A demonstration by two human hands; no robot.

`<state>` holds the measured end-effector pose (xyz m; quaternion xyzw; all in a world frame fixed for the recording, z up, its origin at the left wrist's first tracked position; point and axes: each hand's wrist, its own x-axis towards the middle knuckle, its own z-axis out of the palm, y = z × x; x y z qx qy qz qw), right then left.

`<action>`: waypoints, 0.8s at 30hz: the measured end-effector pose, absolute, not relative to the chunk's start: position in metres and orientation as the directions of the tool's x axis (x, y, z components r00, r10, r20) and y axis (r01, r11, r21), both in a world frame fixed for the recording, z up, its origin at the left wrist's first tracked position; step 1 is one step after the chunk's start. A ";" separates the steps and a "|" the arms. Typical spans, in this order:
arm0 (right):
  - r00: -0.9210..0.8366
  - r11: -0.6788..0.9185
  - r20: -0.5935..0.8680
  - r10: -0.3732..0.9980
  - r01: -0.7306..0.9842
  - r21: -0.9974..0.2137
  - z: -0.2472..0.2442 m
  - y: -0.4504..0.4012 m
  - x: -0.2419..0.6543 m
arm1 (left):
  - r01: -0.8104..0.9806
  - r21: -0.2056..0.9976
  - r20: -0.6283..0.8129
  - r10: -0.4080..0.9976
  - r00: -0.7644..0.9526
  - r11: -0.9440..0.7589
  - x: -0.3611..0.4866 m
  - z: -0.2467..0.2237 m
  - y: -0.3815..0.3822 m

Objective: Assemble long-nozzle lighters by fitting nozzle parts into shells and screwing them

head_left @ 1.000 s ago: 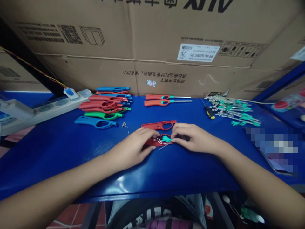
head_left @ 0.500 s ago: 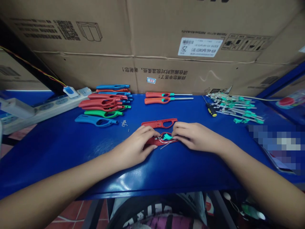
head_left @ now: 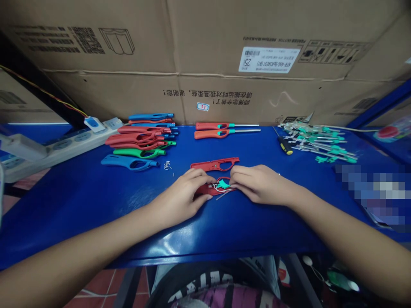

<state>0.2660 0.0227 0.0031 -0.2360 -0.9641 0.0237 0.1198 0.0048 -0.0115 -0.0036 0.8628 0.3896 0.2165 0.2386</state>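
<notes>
My left hand (head_left: 184, 192) grips the handle end of a red lighter shell half (head_left: 200, 190), thumb on the near side and fingers on the far side. In the shell lies a green trigger (head_left: 223, 184) with white wires (head_left: 215, 188) around it. A thin metal strip or rod (head_left: 222, 195) sticks out along the near edge. My right hand (head_left: 261, 184) is closed at the shell's nozzle end, with fingertips beside the trigger; they hide exactly what they pinch. Just behind lies the other red shell half (head_left: 208, 165), its inside facing up.
Coloured lighter shells (head_left: 138, 139) are piled at left, near small screws (head_left: 167, 165) and a power strip (head_left: 64, 145). Two assembled lighters (head_left: 212, 134) lie at the back. A screwdriver (head_left: 285, 146) and green-trigger rod assemblies (head_left: 324, 143) lie right. A cardboard box (head_left: 128, 90) stands behind.
My right hand has shifted slightly left, and the green trigger sits a little further left and tilted differently. My left hand keeps its hold. The view has shifted slightly.
</notes>
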 end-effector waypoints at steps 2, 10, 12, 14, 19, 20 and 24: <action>-0.859 0.886 0.218 0.464 0.454 -0.095 0.003 0.022 0.265 | 0.570 0.593 0.176 0.782 0.599 -0.570 0.005 -0.003 -0.011; -0.875 0.895 0.203 0.440 0.444 -0.028 0.002 0.020 0.264 | 0.567 0.621 0.161 0.796 0.584 -0.542 0.006 -0.002 -0.011; -0.879 0.899 0.200 0.432 0.437 -0.021 0.002 0.019 0.264 | 0.556 0.627 0.171 0.794 0.584 -0.545 0.006 -0.002 -0.011; -0.884 0.903 0.193 0.425 0.429 -0.024 0.003 0.019 0.264 | 0.556 0.630 0.172 0.796 0.581 -0.542 0.005 -0.003 -0.011; -0.894 0.910 0.178 0.411 0.413 -0.025 0.006 0.019 0.263 | 0.567 0.612 0.172 0.793 0.585 -0.551 0.006 -0.003 -0.011; -0.892 0.908 0.176 0.416 0.418 -0.030 0.006 0.019 0.263 | 0.565 0.607 0.179 0.789 0.587 -0.558 0.006 -0.003 -0.011; -0.879 0.898 0.186 0.439 0.436 -0.057 0.006 0.019 0.263 | 0.562 0.590 0.197 0.778 0.596 -0.580 0.006 -0.002 -0.011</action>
